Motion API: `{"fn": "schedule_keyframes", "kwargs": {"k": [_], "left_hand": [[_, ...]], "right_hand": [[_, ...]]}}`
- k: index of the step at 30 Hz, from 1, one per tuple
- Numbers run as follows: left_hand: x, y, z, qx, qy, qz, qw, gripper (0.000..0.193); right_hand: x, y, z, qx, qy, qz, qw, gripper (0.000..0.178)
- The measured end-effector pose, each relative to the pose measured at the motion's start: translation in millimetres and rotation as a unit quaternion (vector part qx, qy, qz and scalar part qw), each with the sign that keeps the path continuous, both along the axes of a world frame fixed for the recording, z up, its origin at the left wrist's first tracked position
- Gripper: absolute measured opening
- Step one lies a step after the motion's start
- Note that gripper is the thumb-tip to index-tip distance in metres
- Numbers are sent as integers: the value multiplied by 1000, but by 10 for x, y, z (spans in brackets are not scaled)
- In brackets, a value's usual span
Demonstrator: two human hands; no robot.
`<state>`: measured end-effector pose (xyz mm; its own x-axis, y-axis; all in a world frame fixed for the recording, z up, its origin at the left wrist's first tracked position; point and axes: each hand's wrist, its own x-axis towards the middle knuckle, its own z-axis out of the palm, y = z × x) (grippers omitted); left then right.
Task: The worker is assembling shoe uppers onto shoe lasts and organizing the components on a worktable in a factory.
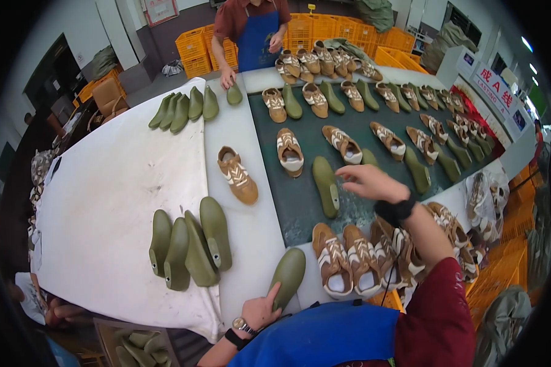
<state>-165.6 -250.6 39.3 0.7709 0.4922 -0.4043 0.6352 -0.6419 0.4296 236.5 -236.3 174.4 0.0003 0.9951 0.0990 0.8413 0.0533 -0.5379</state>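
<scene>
My left hand [260, 310] rests at the near edge of the white table, fingers on the heel end of an olive-green shoe last [288, 275] that lies flat. My right hand [368, 181] hovers with fingers apart over the dark conveyor belt [300, 202], just right of another green last [326, 185] and holding nothing. A tan and white shoe upper [237, 174] lies on the white strip beside the belt. A row of tan uppers [349, 260] sits under my right forearm.
Several green lasts [193, 241] lie grouped on the white table [104, 183], with more lasts [187, 109] at its far end. Many uppers and lasts cover the belt. Another person [251, 30] in a blue apron stands at the far end. Orange crates [324, 27] stack behind.
</scene>
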Motion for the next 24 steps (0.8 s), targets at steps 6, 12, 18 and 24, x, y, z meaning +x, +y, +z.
{"fn": "schedule_keyframes", "kwargs": {"k": [6, 12, 18, 24], "left_hand": [[78, 34, -148, 88, -6, 42, 995, 73], [446, 377, -225, 140, -32, 55, 988, 70], [686, 738, -61, 89, 61, -13, 994, 76], [1152, 2182, -482, 178, -85, 192, 961, 78]], "right_hand": [[-341, -1793, 729, 18, 122, -150, 981, 30], [-163, -3970, -40, 88, 254, -467, 842, 22], [26, -5330, -1534, 48, 298, -610, 733, 19], [80, -5605, -2080, 37, 350, -624, 698, 11]]}}
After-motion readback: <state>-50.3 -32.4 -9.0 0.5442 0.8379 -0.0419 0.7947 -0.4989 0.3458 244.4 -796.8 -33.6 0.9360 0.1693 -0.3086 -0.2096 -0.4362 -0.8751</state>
